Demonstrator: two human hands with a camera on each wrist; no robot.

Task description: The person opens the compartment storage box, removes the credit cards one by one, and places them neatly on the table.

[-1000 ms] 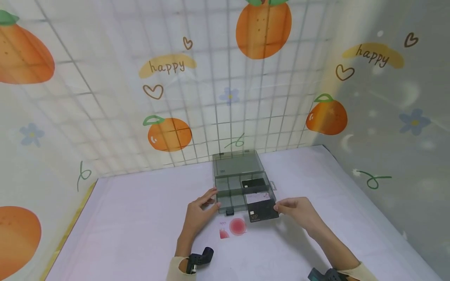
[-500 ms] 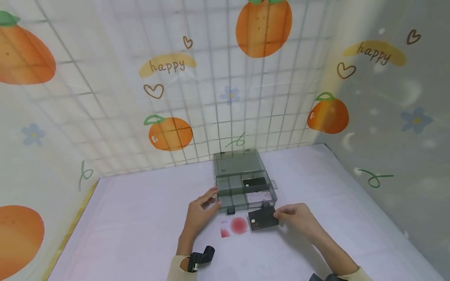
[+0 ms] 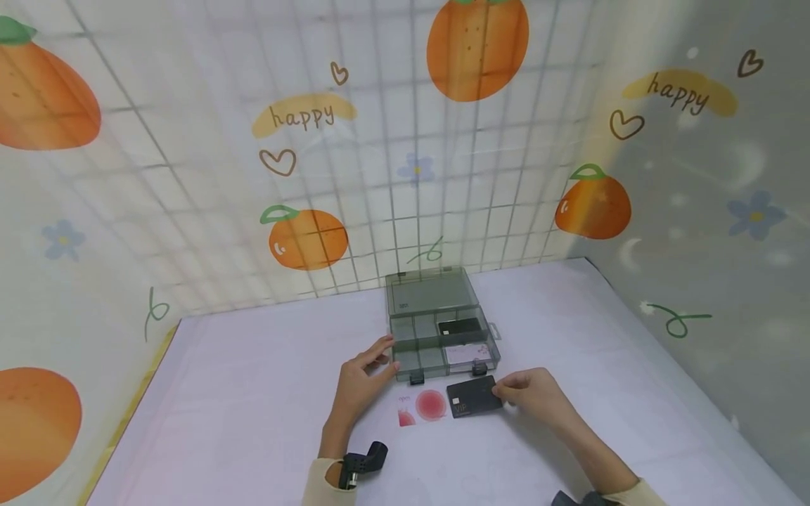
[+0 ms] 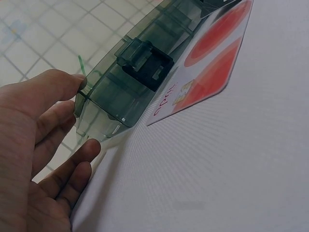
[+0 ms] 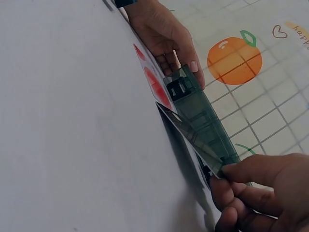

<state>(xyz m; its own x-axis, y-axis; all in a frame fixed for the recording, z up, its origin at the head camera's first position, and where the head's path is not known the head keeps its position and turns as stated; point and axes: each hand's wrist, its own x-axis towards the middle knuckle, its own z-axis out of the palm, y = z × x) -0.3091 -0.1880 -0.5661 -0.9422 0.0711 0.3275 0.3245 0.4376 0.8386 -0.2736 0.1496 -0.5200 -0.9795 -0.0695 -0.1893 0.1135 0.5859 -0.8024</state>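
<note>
A clear grey-green divided plastic box (image 3: 420, 360) stands at the table's back, its lid raised behind it. My left hand (image 3: 359, 383) rests on the box's left side, thumb and fingertips touching the corner (image 4: 87, 92). My right hand (image 3: 538, 395) pinches a black card (image 3: 473, 398) marked VIP by its right edge, between thumb and fingers. In the right wrist view the card (image 5: 190, 135) slants above the table, in front of the box. A white and red card (image 3: 430, 405) lies flat to its left. The right compartments hold another black card (image 3: 460, 327) and a pale pink-patterned card (image 3: 467, 353).
The white-covered table (image 3: 253, 407) meets a curtain (image 3: 367, 169) printed with oranges behind the box. Two black latches (image 3: 416, 377) hang on the box's front edge. A black wrist camera (image 3: 362, 465) sits on the left wrist.
My right hand has brought the black VIP card off the box's front and down towards me, to beside the white and red card. My left hand stays at the box.
</note>
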